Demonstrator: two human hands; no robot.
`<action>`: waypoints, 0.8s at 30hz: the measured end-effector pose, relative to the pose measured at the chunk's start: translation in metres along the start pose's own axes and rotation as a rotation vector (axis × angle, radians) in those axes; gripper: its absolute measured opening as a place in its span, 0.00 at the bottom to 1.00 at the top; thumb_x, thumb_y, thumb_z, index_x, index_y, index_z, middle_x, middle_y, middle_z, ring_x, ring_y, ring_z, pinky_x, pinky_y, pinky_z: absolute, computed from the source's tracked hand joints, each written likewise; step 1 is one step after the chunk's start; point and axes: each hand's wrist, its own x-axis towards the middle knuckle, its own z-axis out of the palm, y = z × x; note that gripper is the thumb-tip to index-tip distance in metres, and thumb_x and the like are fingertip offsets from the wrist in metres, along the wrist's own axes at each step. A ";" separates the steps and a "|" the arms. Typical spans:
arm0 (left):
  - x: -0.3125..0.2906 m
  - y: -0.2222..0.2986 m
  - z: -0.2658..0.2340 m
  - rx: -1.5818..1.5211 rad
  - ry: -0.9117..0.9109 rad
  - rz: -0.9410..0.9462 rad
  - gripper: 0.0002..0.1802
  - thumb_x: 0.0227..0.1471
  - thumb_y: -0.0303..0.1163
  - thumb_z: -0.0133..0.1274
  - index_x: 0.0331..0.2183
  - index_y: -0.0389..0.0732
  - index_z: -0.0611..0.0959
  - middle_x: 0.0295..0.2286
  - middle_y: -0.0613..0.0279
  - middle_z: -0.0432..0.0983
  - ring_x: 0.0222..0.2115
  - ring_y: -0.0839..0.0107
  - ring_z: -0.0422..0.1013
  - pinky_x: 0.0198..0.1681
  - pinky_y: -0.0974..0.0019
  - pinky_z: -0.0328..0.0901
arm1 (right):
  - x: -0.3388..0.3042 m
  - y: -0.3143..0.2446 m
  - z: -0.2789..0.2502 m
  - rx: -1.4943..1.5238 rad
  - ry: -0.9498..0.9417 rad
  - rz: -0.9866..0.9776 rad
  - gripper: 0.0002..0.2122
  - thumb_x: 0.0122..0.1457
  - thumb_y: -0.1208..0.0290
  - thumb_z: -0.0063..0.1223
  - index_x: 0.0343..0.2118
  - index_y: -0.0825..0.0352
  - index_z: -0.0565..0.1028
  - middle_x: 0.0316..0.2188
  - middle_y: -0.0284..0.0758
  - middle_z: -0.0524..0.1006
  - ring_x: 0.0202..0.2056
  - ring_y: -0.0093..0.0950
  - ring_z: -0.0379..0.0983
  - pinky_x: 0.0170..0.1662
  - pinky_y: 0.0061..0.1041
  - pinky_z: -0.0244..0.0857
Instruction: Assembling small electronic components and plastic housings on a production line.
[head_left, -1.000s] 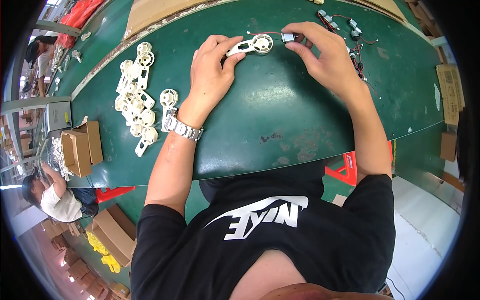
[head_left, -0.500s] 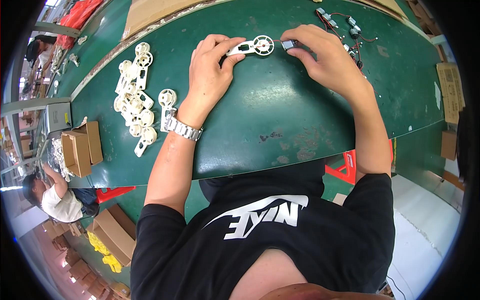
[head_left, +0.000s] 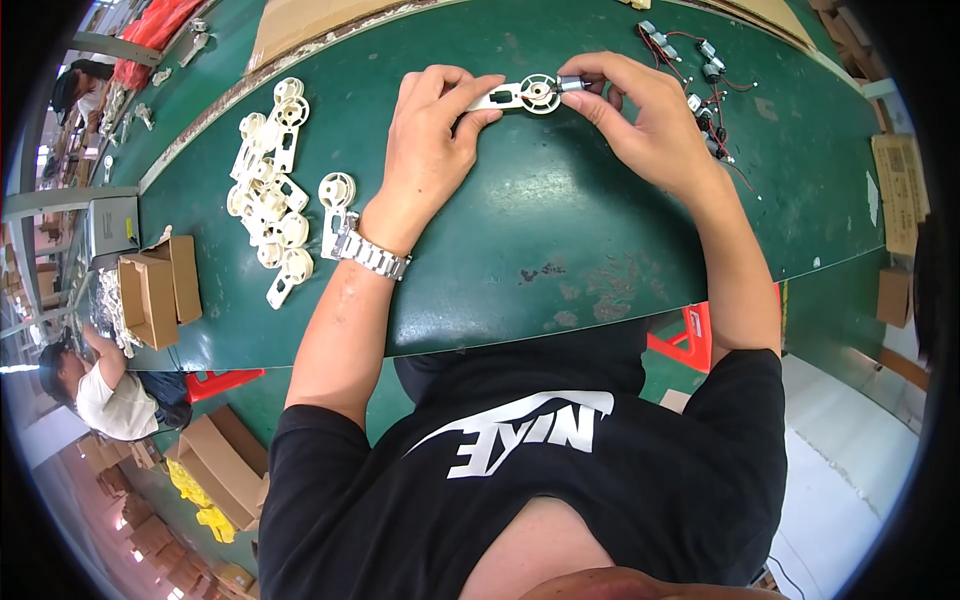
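Observation:
My left hand (head_left: 432, 140) grips a white plastic bracket with a round wheel-shaped end (head_left: 524, 96), held just above the green table (head_left: 560, 240). My right hand (head_left: 650, 125) pinches a small silver motor (head_left: 574, 85) and holds it against the round end of the bracket. A metal watch sits on my left wrist (head_left: 370, 255).
A pile of several white plastic brackets (head_left: 270, 195) lies at the left of the table. Small motors with red and black wires (head_left: 700, 70) lie at the far right. Open cardboard boxes (head_left: 155, 290) stand at the left edge. Another person (head_left: 105, 385) sits at the lower left.
My right hand has brought the small motor leftward until it meets the round end of the bracket. My left hand has kept the bracket almost still.

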 end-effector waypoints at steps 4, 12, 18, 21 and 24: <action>-0.001 0.000 0.000 -0.008 -0.013 -0.004 0.19 0.50 0.26 0.67 0.47 0.46 0.89 0.38 0.62 0.76 0.41 0.62 0.69 0.46 0.61 0.67 | 0.000 0.004 0.008 0.004 0.041 -0.009 0.10 0.64 0.71 0.62 0.46 0.67 0.79 0.34 0.36 0.81 0.29 0.25 0.74 0.30 0.23 0.67; 0.000 0.002 -0.001 -0.021 0.025 0.045 0.16 0.51 0.28 0.66 0.45 0.43 0.89 0.36 0.63 0.76 0.40 0.60 0.69 0.45 0.60 0.68 | -0.001 0.005 0.024 0.179 0.147 0.138 0.09 0.65 0.69 0.62 0.44 0.68 0.80 0.32 0.32 0.79 0.28 0.20 0.72 0.30 0.22 0.65; -0.002 0.001 0.000 0.003 0.032 0.095 0.16 0.51 0.27 0.66 0.45 0.43 0.88 0.37 0.61 0.76 0.41 0.60 0.70 0.45 0.60 0.68 | 0.000 0.000 0.024 0.021 0.065 0.050 0.07 0.63 0.73 0.64 0.41 0.68 0.82 0.30 0.32 0.77 0.25 0.19 0.69 0.29 0.21 0.64; -0.003 0.001 0.002 0.029 0.042 0.158 0.17 0.49 0.27 0.66 0.43 0.42 0.88 0.35 0.63 0.75 0.39 0.60 0.70 0.45 0.58 0.68 | -0.002 0.001 0.026 0.024 0.056 0.121 0.07 0.62 0.74 0.65 0.41 0.68 0.82 0.28 0.33 0.77 0.25 0.19 0.70 0.29 0.22 0.65; -0.003 0.001 0.003 0.049 0.049 0.188 0.17 0.48 0.27 0.67 0.44 0.42 0.88 0.35 0.64 0.75 0.39 0.61 0.70 0.44 0.58 0.67 | -0.003 -0.003 0.026 0.033 0.039 0.146 0.06 0.64 0.74 0.62 0.41 0.69 0.81 0.28 0.36 0.78 0.27 0.25 0.73 0.30 0.26 0.67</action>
